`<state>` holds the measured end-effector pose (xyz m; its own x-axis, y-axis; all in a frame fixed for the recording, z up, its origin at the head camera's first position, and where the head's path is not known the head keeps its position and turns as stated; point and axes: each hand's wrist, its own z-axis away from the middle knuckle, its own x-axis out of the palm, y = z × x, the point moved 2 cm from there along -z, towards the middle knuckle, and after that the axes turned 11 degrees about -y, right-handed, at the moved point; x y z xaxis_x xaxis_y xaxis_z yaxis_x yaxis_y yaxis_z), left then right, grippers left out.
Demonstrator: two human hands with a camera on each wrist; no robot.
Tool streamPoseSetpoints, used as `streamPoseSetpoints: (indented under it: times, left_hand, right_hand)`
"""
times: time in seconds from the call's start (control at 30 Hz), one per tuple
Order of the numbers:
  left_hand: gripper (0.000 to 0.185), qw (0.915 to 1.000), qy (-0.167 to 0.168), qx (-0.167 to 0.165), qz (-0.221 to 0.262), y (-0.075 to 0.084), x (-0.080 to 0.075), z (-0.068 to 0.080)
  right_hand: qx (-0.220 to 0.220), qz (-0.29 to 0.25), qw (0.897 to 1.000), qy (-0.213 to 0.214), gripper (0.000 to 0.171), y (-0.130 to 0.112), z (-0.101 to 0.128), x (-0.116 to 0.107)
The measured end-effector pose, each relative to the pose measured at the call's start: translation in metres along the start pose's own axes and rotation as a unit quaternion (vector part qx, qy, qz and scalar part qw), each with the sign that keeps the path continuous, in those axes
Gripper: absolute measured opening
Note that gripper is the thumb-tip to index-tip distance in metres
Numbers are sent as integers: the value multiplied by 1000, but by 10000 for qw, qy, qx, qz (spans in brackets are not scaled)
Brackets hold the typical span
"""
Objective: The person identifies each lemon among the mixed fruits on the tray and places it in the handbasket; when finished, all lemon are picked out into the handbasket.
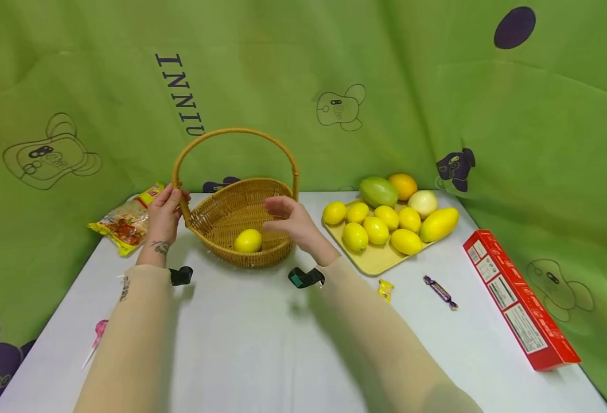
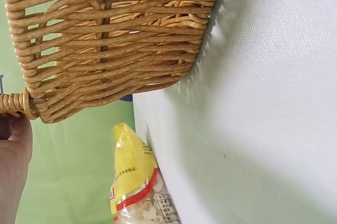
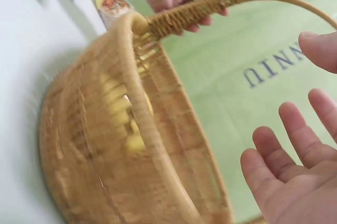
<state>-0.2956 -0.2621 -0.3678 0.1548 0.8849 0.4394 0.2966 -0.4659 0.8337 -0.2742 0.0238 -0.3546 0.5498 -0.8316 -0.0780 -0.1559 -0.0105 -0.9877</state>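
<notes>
A wicker basket (image 1: 218, 221) with a tall arched handle stands at the back of the white table. One lemon (image 1: 248, 241) lies inside it, near the front wall. My left hand (image 1: 163, 217) grips the lower left end of the handle; the right wrist view shows its fingers (image 3: 202, 19) wrapped round the woven part. At the basket's right side my right hand (image 1: 297, 225) hovers by the rim, overlapping it in the head view. In the right wrist view its fingers (image 3: 260, 174) are spread and relaxed, holding nothing.
Right of the basket, a yellow tray (image 1: 378, 265) carries several lemons (image 1: 376, 230), a green mango (image 1: 378, 191) and other fruit. A yellow candy (image 1: 385, 290), a purple candy (image 1: 440, 292) and a red box (image 1: 520, 301) lie rightward. Leftward are a snack bag (image 1: 127, 221) and pink lollipop (image 1: 100, 330).
</notes>
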Motion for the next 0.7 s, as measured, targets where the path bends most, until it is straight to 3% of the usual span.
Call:
streamPoseSetpoints:
  times: [0.3, 0.7]
  left_hand:
    - [17, 9999, -53, 20, 98, 1, 1, 0]
    - [17, 9999, -72, -48, 51, 2, 3, 2]
  right_hand:
    - [-202, -56, 9984, 520, 51, -13, 51, -58]
    - [-371, 210, 9873, 1530, 44, -2, 137, -160]
